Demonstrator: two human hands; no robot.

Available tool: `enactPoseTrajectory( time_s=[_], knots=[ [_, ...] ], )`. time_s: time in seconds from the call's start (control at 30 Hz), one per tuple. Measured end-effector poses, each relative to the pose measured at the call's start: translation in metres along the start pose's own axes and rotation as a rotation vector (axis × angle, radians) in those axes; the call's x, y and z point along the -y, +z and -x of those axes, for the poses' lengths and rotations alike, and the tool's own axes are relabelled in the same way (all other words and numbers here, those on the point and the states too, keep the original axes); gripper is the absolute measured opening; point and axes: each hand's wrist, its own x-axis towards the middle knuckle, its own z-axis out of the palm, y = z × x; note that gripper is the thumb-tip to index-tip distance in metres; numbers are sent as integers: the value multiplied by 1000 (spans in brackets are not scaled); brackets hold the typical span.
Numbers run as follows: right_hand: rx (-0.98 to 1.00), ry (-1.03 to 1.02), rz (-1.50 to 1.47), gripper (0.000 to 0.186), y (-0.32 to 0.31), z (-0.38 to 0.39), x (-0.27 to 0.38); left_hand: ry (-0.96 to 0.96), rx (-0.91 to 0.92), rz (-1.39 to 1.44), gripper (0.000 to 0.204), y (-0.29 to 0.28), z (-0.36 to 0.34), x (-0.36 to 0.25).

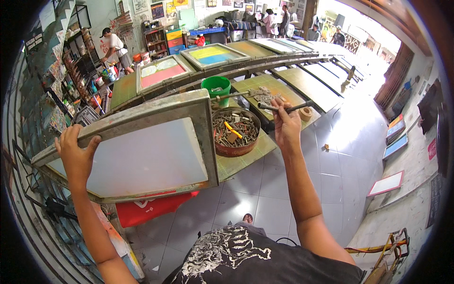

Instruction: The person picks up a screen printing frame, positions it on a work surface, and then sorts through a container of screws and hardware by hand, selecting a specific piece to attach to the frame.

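My left hand (77, 154) grips the upper left edge of a large screen-printing frame (212, 142), thumb on its near face. The frame stands tilted up, its pale mesh (146, 156) facing me. My right hand (287, 124) is raised to the right of it, fingers closed round a dark rod-like hand tool (304, 105) with a tube-like left end. Between frame and right hand sits a round reddish tin (239, 152) full of bolts and small metal pieces, a yellow-orange strip (232, 128) on top. A red cloth (151, 211) hangs below the frame.
Behind the tin stands a green bucket (216, 85); a roll of tape (306, 113) lies by my right hand. Long printing tables carry more frames (215, 55). A person (113, 47) works at far left, others at the back. Grey tiled floor (279, 189) lies below.
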Motion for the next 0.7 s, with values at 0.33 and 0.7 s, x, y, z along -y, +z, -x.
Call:
enactPoseTrajectory(
  time_s=[0.33, 0.7],
  knots=[
    [285, -310, 167, 10, 57, 12, 49, 24, -36, 89, 73, -19, 4, -10],
    [315, -291, 179, 11, 66, 18, 56, 9, -5, 63, 77, -19, 4, -10]
  ],
)
